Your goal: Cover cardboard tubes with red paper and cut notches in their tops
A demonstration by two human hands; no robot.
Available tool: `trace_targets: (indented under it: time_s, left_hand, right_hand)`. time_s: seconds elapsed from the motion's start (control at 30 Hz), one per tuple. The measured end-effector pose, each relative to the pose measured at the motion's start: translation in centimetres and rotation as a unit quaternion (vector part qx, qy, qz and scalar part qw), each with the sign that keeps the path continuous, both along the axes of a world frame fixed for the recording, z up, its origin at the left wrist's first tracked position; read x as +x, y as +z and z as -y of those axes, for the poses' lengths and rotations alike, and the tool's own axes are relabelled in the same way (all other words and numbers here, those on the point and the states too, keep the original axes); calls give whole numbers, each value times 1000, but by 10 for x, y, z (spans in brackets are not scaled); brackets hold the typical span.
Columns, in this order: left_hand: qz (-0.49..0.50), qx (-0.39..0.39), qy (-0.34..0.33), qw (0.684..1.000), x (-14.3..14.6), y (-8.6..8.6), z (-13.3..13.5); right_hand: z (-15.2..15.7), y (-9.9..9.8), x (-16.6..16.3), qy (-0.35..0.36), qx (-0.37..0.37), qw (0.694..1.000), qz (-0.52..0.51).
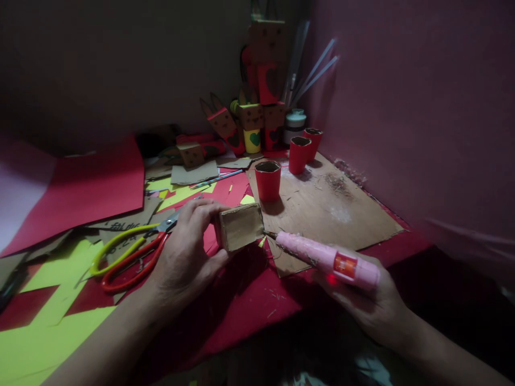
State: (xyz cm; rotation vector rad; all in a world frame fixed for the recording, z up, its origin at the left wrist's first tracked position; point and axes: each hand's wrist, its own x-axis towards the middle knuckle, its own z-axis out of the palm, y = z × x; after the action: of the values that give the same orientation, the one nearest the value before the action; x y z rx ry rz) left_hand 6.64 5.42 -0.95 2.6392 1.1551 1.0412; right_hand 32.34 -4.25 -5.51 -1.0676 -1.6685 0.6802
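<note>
My left hand (197,241) is closed around a small cardboard box (242,228), tilted so one recessed face looks up at me. In my right hand (370,305) is a pink hot glue gun (317,254) with a red light glowing beneath its body. The nozzle of the glue gun is at the right edge of the box; whether it touches cannot be made out. Just beyond the box stands a red cup-shaped paper piece (267,181). Scissors (132,257) with yellow and red handles lie beside my left hand.
Two more red cups (300,155) stand on a cardboard sheet (333,214). Behind are several cardboard animal figures (252,126), a jar (295,119) and clear glue sticks (316,75). Red paper (92,187) and yellow scraps (60,279) cover the left. A wall (422,118) bounds the right.
</note>
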Motion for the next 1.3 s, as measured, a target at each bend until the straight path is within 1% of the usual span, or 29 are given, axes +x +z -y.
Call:
trace_targets:
  time_s: [0.63, 0.8, 1.1, 1.3]
  left_hand:
    - [-3, -2, 3, 1000, 2, 1, 1]
    - [-8, 0, 2, 1000, 2, 1, 1]
    - [-3, -5, 0, 1000, -1, 1, 2]
    - [-13, 0, 7, 1000, 1, 1, 2]
  right_hand:
    - [2, 4, -2, 5, -17, 1000, -2]
    - [3, 4, 0, 8, 2, 1000, 7]
    - [4, 6, -7, 0, 13, 1000, -15]
    - [3, 7, -8, 5, 15, 1000, 6]
